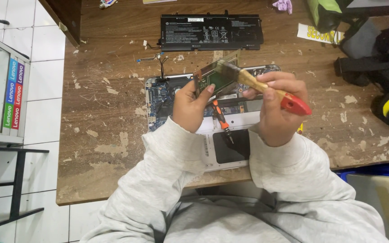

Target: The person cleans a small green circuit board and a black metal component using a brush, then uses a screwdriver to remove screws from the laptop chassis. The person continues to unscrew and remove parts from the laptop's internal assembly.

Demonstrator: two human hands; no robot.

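Note:
My left hand (191, 105) holds a small green circuit board (214, 80) up above an opened laptop (158, 96). My right hand (275, 108) grips a paintbrush (266, 90) with a wooden shaft and red handle end; its bristles rest on the board's upper edge. An orange and black screwdriver (221, 119) lies on the laptop's silver base, between my two wrists. The laptop's inner parts show blue at the left, and a dark rectangular pad sits near the front edge.
A flat black laptop battery (211, 31) lies at the back of the worn wooden table (104, 135). Dark bags (374, 63) crowd the right side. A glass-fronted cabinet (1, 85) stands on the white tiled floor to the left.

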